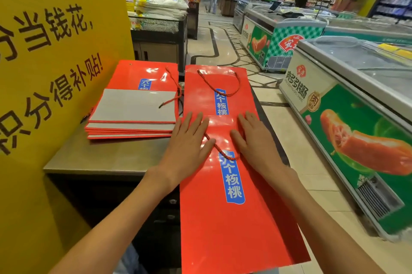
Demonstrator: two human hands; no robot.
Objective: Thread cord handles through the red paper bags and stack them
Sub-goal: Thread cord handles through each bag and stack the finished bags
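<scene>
Head view, glossy red bag (231, 218), blue label (231, 179)

A steel counter (116, 157) carries everything. Left of the outstretched fingers (194, 122) lies a stack of flat red bags (133, 115) (grey bases up); under and beyond the fingertips, two red bags (223, 104) overlap lengthwise.

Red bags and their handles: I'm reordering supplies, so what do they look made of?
The red bag looks like glossy coated paper: it lies flat and reflects light. The handle looks like twisted red cord, its spiral strands visible.
</scene>
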